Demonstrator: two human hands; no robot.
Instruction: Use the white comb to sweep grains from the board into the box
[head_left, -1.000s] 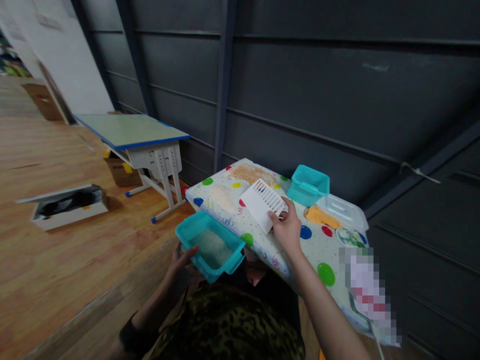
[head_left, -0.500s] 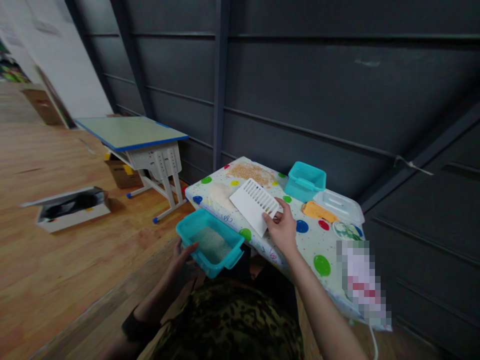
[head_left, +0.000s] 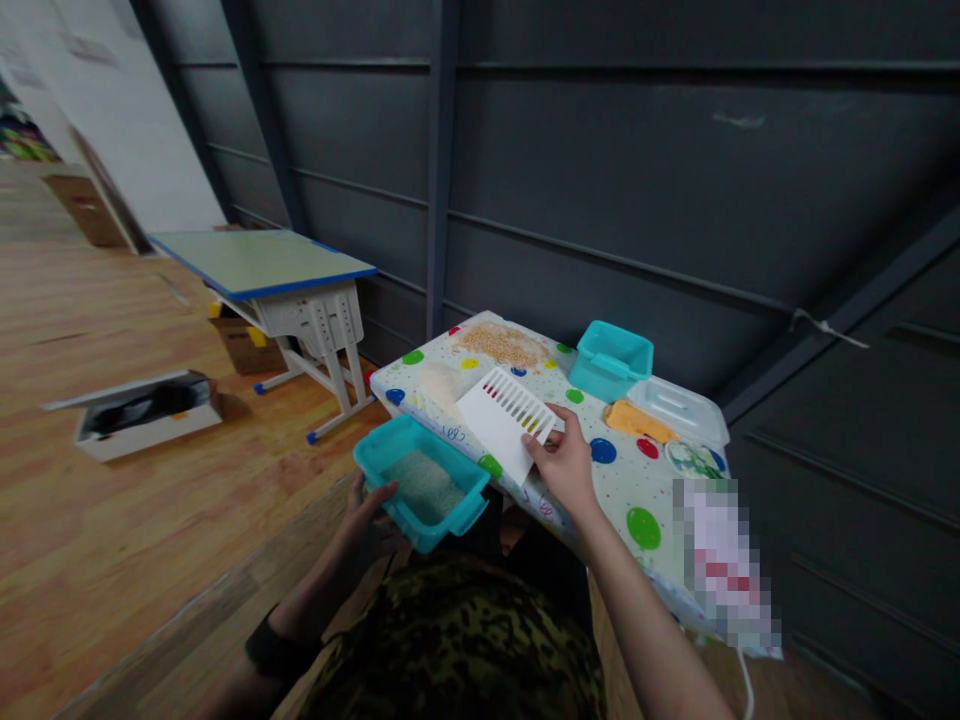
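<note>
My left hand [head_left: 369, 515] grips the near left side of a teal plastic box [head_left: 379, 452], thumb over the rim. Pale fine grains [head_left: 426, 487], perhaps rice, cover the bottom of this box, which is held beside the table's front edge. Between the thumb and fingers of my right hand [head_left: 562, 455] is a white slotted scraper [head_left: 491, 420], a flat card-like piece with a row of slots. Its left edge meets a small heap of whitish grain [head_left: 440, 382] on the tablecloth. Farther back lies a spread of yellow-orange kernels [head_left: 501, 345].
A second teal box [head_left: 611, 360] stands at the table's back, near a clear lid [head_left: 679, 410] and an orange cloth [head_left: 640, 422]. Balloon-print cloth covers the table [head_left: 643, 528]. A dark panel wall [head_left: 675, 200] rises behind; a green-topped desk [head_left: 262, 262] stands left.
My right hand has tilted the slotted scraper, so its slots now show the cloth more openly and its near corner sits slightly lower. The left hand and its box have barely moved.
</note>
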